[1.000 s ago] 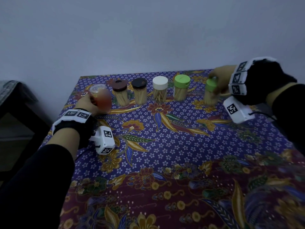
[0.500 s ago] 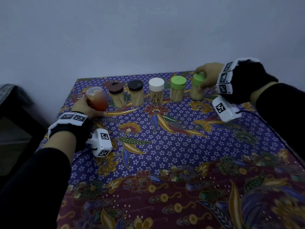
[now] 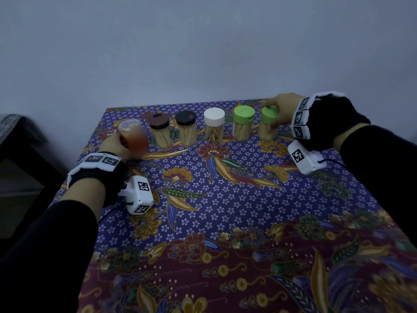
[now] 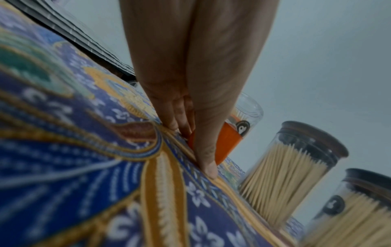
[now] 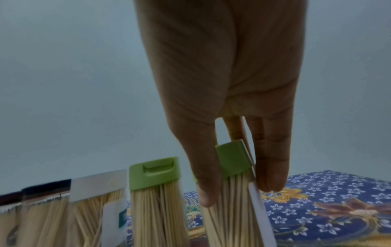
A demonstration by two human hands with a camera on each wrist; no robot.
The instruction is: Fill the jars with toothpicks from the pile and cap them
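Several toothpick jars stand in a row at the far edge of the table. My right hand (image 3: 278, 109) grips the rightmost green-capped jar (image 3: 268, 124), thumb and fingers on either side of its cap (image 5: 232, 160). Left of it stand a second green-capped jar (image 3: 242, 125), a white-capped jar (image 3: 214, 127) and two dark-capped jars (image 3: 185, 129) (image 3: 160, 132). My left hand (image 3: 117, 145) holds an orange-labelled jar (image 3: 133, 137) with a clear lid at the row's left end; its thumb (image 4: 206, 150) lies along the orange label (image 4: 226, 143).
A floral batik cloth (image 3: 225, 199) covers the table. A plain wall rises right behind the jars. A dark piece of furniture (image 3: 20, 141) stands off the table's left side.
My right hand has carried the green-capped jar left and back, in line beside the other green-capped jar. My left hand keeps hold of the orange-labelled jar.
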